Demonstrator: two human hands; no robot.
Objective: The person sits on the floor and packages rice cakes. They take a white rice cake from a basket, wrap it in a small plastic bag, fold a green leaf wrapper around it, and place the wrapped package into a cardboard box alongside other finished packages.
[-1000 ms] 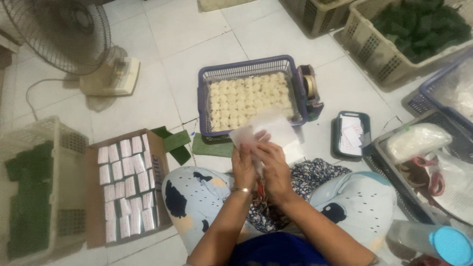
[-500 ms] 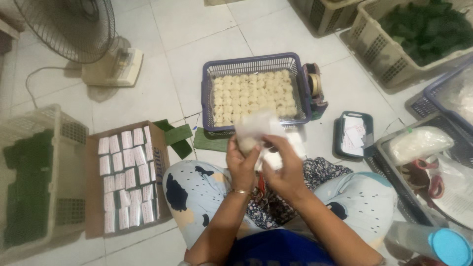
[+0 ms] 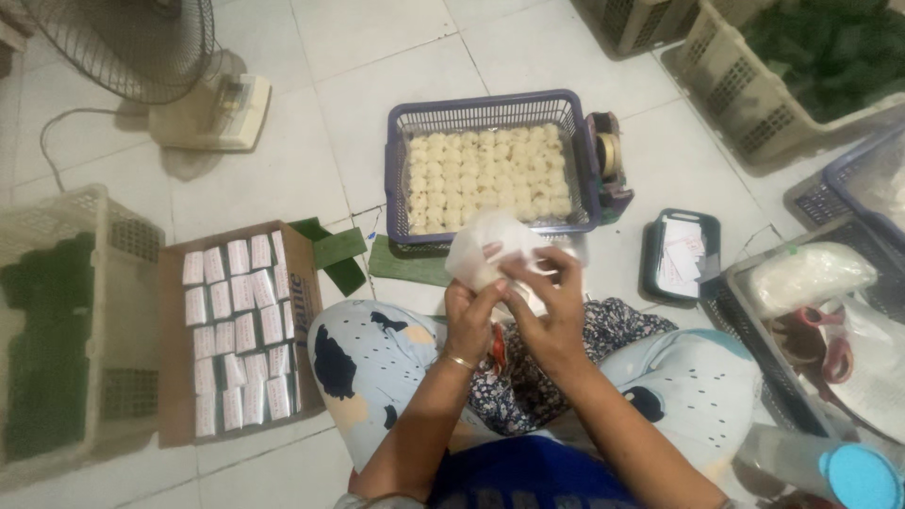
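Both hands [image 3: 514,302] grip thin crinkly wrapper [image 3: 485,247].

Ahead: purple basket [image 3: 396,179] and tape dispenser [image 3: 608,165] block reach.
Left: cardboard box [image 3: 170,377], then beige crate [image 3: 85,203].
Right: black tray [image 3: 650,259].
Passage: bare tile floor [image 3: 311,123] between fan [image 3: 123,47] and basket.

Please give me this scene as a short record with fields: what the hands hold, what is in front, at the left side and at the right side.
hands: left hand and right hand together hold a white wrapper
front: purple basket full of pale round pieces, tape dispenser beside it
left side: cardboard box with rows of white packets; fan
right side: small dark tray with papers
floor: green leaf strips
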